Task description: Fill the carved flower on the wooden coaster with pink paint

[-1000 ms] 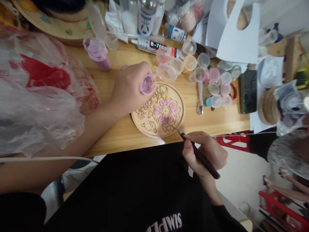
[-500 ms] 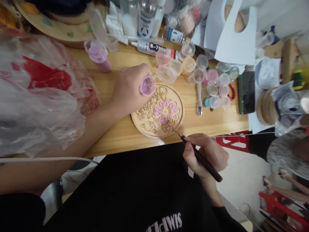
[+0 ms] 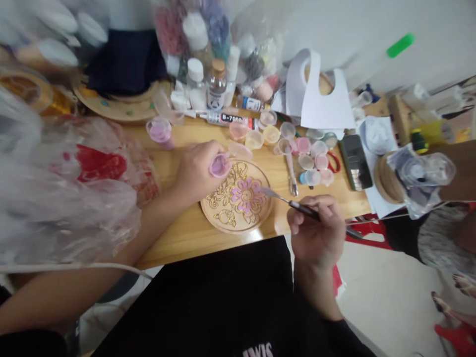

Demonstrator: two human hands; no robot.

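Note:
My left hand (image 3: 199, 171) is closed round a small clear cup of purple paint (image 3: 220, 165), held over the left edge of a round wooden plaque (image 3: 235, 227). Raised gold outlines of a flower and scrolls cover the plaque, and the flower's petals (image 3: 248, 194) are filled with pinkish purple. In my right hand (image 3: 318, 230) is a palette knife (image 3: 305, 209) with a dark handle, gripped between thumb and fingers. Its thin metal blade points left, over or just above the plaque's right side; whether it touches cannot be made out.
Behind the plaque stand several small paint cups (image 3: 271, 134), a B-7000 glue tube (image 3: 232, 120) and bottles (image 3: 216, 87). A clear brush-like pen (image 3: 292, 173) and a phone (image 3: 356, 162) lie to the right. A crumpled plastic bag (image 3: 92, 208) fills the left, and a cable crosses my left forearm.
My right hand has turned palm-up, bringing the palette knife's blade from the lower petals up to the plaque's right side. My left hand still holds the cup. The camera view has tilted upward.

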